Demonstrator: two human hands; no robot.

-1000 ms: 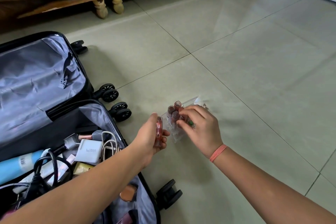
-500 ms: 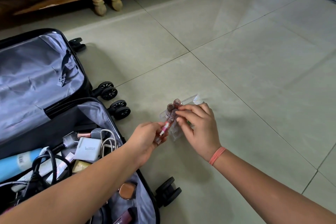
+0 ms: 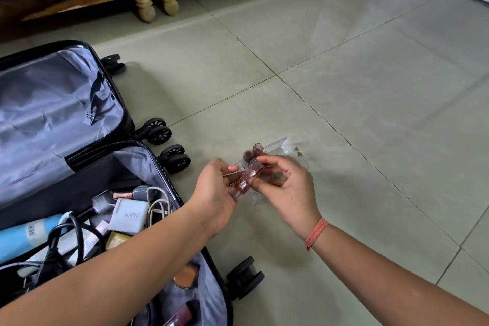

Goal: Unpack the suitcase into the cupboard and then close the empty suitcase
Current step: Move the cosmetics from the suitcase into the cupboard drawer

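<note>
Suitcase (image 3: 53, 114) lies open on the floor (image 3: 344, 87), cables (image 3: 156, 204) and a charger (image 3: 129, 216) inside. Just beside its right edge my left hand (image 3: 214, 193) pinches a gloss tube (image 3: 244, 180); my right hand (image 3: 291, 193) grips a clear case (image 3: 285, 147).

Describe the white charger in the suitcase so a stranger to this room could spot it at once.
Find the open black suitcase on the tiled floor at left and look into its nearer, cluttered half. The white charger lies between a light blue bottle and a coil of white cable. It alone is a boxy white block with grey UBON lettering.
</note>
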